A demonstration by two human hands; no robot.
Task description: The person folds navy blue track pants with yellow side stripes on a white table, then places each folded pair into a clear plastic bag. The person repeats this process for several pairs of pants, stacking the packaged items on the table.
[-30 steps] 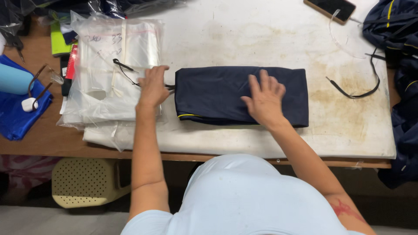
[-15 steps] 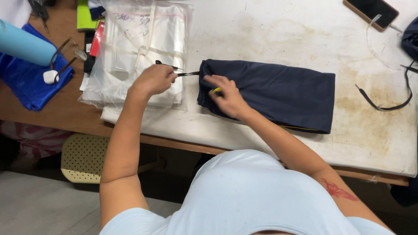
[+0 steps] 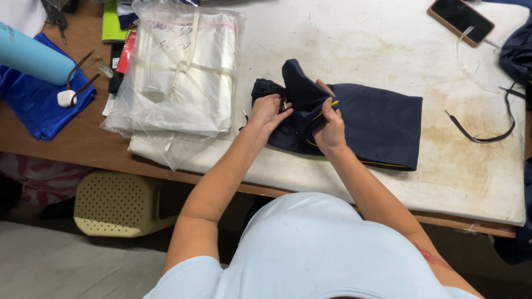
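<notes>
Two hands grip the navy garment (image 3: pixel 377 124) on the white bench (image 3: pixel 471 182), left hand (image 3: pixel 267 111) and right hand (image 3: pixel 331 130) pinching its raised end mid-fold; flattening it evenly seems the need.

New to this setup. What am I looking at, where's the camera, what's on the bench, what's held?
There is no machine: a person works with bare hands. The single camera sits on their head and looks down. The left hand and right hand both grip the bunched end of a folded navy cloth garment with yellow piping, lifting it off the stained white tabletop. To the left lies a stack of clear plastic bags. Further left is a light blue bottle; a black phone lies at the top right.
</notes>
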